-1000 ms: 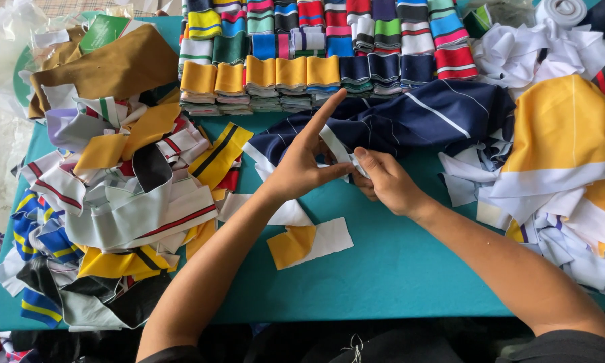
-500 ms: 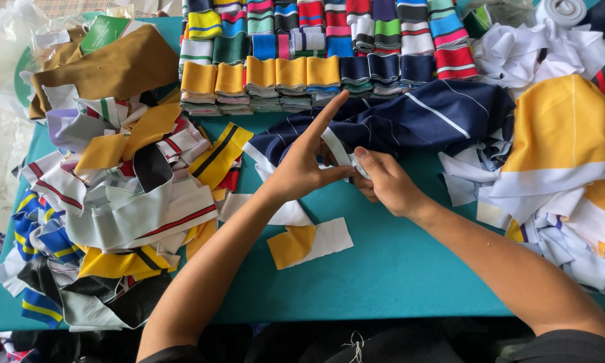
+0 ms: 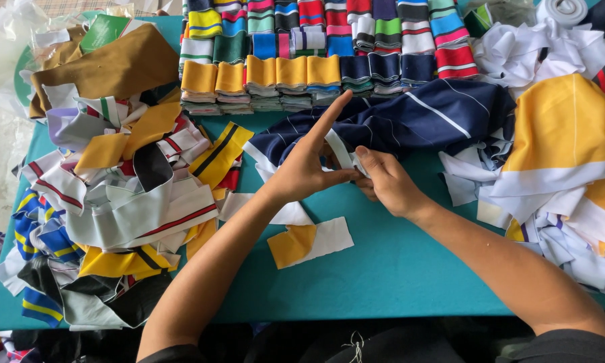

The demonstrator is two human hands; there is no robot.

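Both hands meet at the middle of the teal table (image 3: 396, 269). My left hand (image 3: 309, 165) pinches the white edge of a navy knit strip with thin white stripes (image 3: 417, 117), its index finger pointing up and away. My right hand (image 3: 386, 181) grips the same white edge just to the right, fingers curled. The navy strip runs from the hands toward the back right. A yellow and white knit piece (image 3: 309, 240) lies flat on the table just in front of the hands.
Rows of folded striped knit pieces (image 3: 316, 40) line the far edge. A loose heap of mixed strips (image 3: 114, 195) covers the left side under a brown cloth (image 3: 121, 64). A yellow and white pile (image 3: 565, 154) fills the right.
The hands stay in nearly the same place. My left thumb and right fingers have closed slightly tighter on the white edge of the navy strip.
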